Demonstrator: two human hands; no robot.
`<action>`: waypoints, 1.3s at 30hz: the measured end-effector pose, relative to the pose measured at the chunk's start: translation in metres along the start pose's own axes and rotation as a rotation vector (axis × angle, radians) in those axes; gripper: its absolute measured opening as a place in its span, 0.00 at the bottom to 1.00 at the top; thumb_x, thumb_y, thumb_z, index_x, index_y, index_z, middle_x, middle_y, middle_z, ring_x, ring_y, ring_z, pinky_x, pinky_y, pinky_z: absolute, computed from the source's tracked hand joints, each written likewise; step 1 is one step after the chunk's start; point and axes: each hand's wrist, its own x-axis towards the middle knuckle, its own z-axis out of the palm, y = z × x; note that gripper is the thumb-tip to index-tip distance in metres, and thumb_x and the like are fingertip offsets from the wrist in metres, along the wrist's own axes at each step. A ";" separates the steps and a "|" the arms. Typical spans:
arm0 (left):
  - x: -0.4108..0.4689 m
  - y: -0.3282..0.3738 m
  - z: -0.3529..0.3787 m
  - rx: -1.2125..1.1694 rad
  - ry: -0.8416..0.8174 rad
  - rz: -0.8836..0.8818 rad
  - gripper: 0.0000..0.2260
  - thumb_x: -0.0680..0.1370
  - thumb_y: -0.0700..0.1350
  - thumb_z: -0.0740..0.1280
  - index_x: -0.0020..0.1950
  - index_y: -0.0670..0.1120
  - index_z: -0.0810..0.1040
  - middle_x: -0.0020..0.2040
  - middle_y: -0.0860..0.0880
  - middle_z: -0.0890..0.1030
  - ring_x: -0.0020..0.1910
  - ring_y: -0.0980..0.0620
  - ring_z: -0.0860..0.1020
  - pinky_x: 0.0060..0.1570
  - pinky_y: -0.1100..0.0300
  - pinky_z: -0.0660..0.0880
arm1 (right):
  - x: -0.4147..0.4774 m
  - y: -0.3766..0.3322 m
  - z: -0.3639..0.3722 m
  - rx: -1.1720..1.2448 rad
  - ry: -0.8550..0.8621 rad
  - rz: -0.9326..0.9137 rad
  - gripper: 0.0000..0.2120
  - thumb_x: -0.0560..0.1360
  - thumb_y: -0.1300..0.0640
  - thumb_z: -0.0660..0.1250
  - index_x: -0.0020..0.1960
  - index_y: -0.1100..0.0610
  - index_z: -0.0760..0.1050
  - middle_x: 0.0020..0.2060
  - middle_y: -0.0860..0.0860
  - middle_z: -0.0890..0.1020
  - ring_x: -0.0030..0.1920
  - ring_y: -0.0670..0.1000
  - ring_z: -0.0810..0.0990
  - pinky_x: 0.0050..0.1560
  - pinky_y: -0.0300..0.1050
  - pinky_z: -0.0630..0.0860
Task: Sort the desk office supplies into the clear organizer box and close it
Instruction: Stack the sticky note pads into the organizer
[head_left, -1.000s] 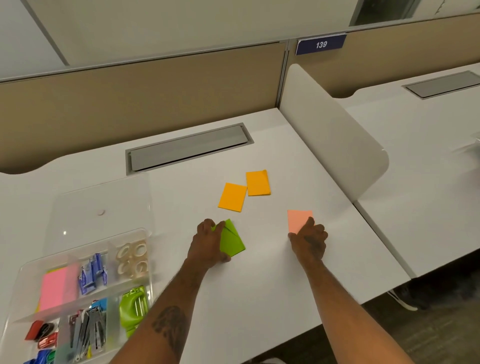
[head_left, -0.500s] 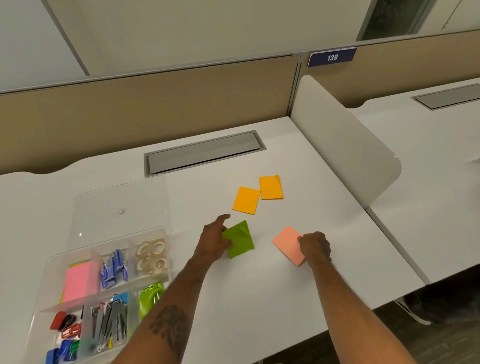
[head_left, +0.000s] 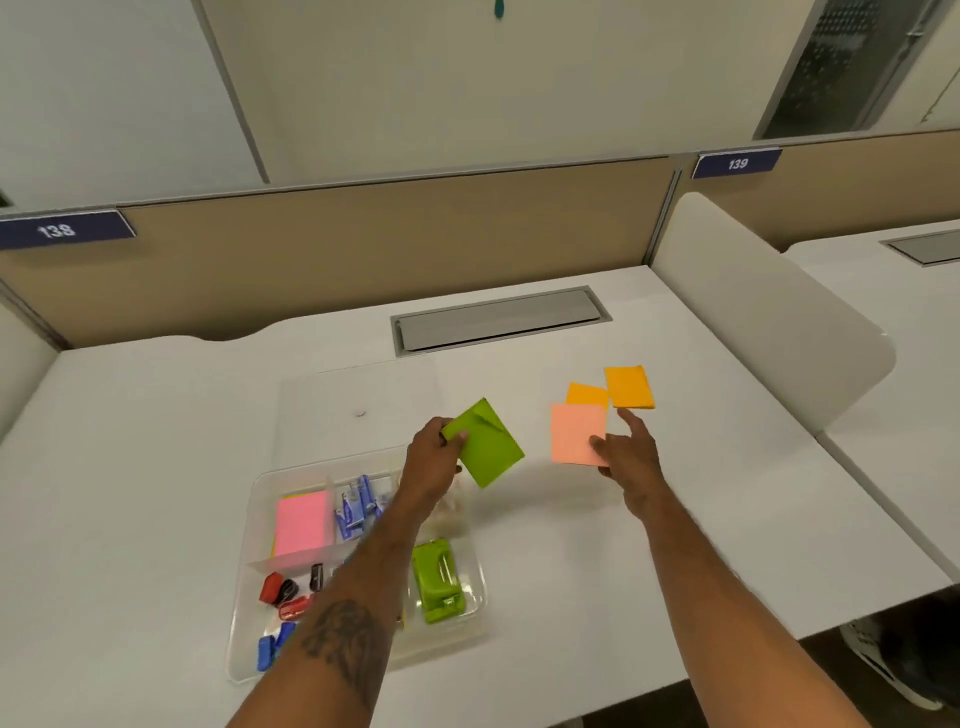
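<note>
now left hand (head_left: 434, 457) pinching green sticky-note pad (head_left: 488, 441), right hand (head_left: 623, 457) apparently pinching salmon-pink pad (head_left: 577, 434); could fumble either, reaching for clear plastic organizer box (head_left: 244, 587).

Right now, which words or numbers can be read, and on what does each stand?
"138": blue sign on the partition, left.
"139": blue sign on the partition, right.
Print on the blue packets in the organizer box: too blurred to read.

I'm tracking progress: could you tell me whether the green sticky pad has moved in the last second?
Yes: the left hand carried the green sticky pad toward the organizer box.
</note>
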 end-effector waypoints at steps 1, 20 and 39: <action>-0.002 -0.002 -0.020 -0.038 0.024 -0.009 0.04 0.80 0.42 0.66 0.54 0.44 0.75 0.51 0.41 0.81 0.50 0.44 0.80 0.45 0.49 0.79 | -0.011 -0.005 0.019 0.022 -0.051 -0.011 0.34 0.74 0.67 0.68 0.74 0.48 0.60 0.54 0.59 0.79 0.50 0.55 0.77 0.45 0.51 0.78; -0.067 -0.081 -0.292 -0.147 0.463 -0.077 0.08 0.82 0.46 0.61 0.60 0.50 0.76 0.53 0.50 0.78 0.47 0.54 0.75 0.38 0.61 0.72 | -0.143 -0.002 0.276 -0.269 -0.441 -0.151 0.24 0.72 0.65 0.69 0.67 0.54 0.72 0.49 0.57 0.83 0.52 0.55 0.81 0.52 0.48 0.78; -0.066 -0.089 -0.303 -0.171 0.456 -0.116 0.07 0.81 0.46 0.63 0.59 0.51 0.75 0.53 0.49 0.79 0.51 0.50 0.77 0.43 0.60 0.73 | -0.160 0.011 0.317 -0.520 -0.331 -0.225 0.11 0.75 0.55 0.69 0.55 0.59 0.78 0.46 0.54 0.83 0.39 0.53 0.83 0.40 0.44 0.79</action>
